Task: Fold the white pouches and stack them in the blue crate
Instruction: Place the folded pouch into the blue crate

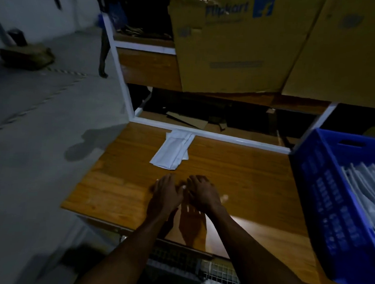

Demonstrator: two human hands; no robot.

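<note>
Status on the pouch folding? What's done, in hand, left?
Done: white pouches already stand stacked in the blue crate at the right. In hand: nothing; the left hand and right hand are open over the wooden table, holding nothing. Left: a small pile of pouches at the table's far edge.

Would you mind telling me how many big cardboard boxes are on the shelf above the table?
2: a cardboard box with blue print at top centre, and a plainer cardboard box touching its right side, cut off by the frame; others may be hidden.
</note>
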